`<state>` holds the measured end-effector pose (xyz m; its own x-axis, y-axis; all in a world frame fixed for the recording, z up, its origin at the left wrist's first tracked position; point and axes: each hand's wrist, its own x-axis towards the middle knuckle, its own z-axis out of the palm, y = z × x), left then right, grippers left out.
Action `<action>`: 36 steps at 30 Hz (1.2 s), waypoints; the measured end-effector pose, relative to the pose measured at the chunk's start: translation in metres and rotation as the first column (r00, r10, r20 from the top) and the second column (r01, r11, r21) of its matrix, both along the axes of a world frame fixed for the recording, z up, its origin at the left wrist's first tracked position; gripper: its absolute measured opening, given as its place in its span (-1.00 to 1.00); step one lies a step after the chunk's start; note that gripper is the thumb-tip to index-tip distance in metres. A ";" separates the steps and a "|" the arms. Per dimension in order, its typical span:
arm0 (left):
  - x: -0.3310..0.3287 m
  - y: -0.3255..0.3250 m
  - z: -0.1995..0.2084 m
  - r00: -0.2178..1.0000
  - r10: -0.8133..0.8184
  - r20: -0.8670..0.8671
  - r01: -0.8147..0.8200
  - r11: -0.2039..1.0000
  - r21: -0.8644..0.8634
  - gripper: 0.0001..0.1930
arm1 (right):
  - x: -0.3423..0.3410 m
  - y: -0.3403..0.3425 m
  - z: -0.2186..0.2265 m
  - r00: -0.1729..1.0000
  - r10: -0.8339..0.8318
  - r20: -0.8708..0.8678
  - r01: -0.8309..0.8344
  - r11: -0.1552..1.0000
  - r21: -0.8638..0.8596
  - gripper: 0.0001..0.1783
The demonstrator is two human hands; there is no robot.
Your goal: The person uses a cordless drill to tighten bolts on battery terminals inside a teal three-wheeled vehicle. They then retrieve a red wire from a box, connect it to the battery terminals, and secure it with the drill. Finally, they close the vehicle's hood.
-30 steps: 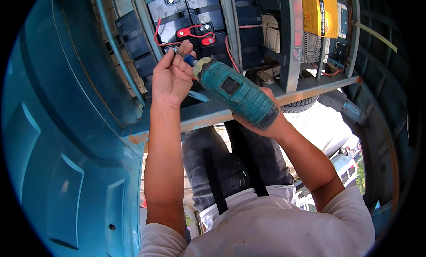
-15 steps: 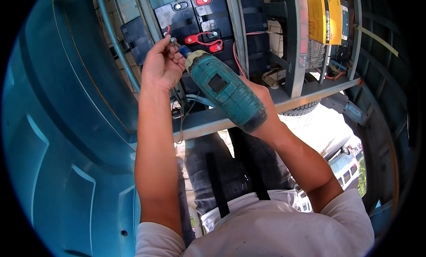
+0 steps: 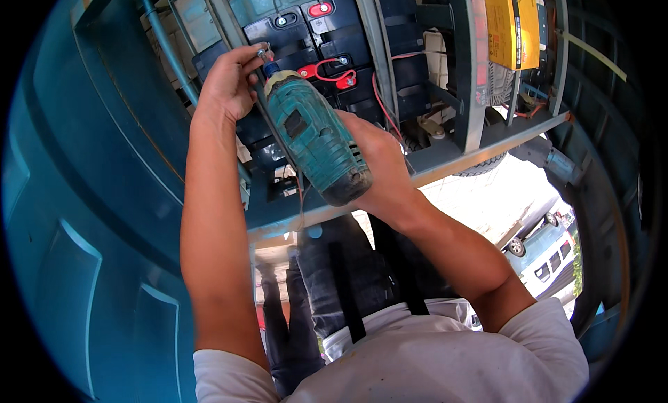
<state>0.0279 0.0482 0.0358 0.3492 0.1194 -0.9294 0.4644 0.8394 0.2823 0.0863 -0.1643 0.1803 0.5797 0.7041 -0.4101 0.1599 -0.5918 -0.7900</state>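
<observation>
My right hand (image 3: 379, 163) is wrapped around the handle of a worn teal cordless driver (image 3: 313, 135); the body of the tool hides most of that grip. Its blue-collared nose points away from me toward my left hand (image 3: 231, 83). There, thumb and fingertips pinch a small shiny metal bolt (image 3: 264, 53) right at the driver's tip. Whether the bit touches it, I cannot tell. Just beyond lie black batteries (image 3: 337, 27) with red and black oval terminal surrounds. A short red cable (image 3: 324, 74) loops between terminals to the right of the tip.
Grey metal bars (image 3: 376, 41) frame the batteries, and a rail (image 3: 445, 168) crosses in front of me. A teal panel (image 3: 118, 264) curves along the left. At the upper right stands a yellow box (image 3: 511, 27). Another person's dark-trousered legs (image 3: 285, 326) show below the rail.
Both hands and the driver have shifted left in view. The driver's rear end has swung left, so the tool stands more upright. Both grips look the same.
</observation>
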 end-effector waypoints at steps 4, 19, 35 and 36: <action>0.003 0.004 -0.005 0.996 -0.069 0.055 0.072 0.995 -0.064 -0.82 | -0.002 0.003 -0.005 1.000 -0.015 0.012 0.015 1.000 -0.018 -0.41; 0.001 -0.018 -0.006 0.993 0.121 0.007 -0.120 0.991 -0.066 -0.80 | -0.010 0.004 0.002 0.999 0.000 0.040 0.006 0.989 -0.149 -0.43; -0.015 -0.126 0.000 0.971 0.237 0.034 -0.238 0.939 0.247 -0.64 | -0.011 -0.029 -0.008 0.996 -0.061 -0.057 0.044 0.964 -0.261 -0.43; -0.015 -0.133 -0.005 0.969 0.241 0.048 -0.245 0.933 0.264 -0.64 | -0.011 -0.033 -0.011 0.998 -0.044 -0.051 0.028 0.960 -0.278 -0.43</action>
<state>0.0130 -0.0852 0.0308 0.2918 0.4443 -0.8470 0.2497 0.8195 0.5159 0.0757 -0.1971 0.1695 0.5731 0.5376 -0.6185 0.0950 -0.7933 -0.6014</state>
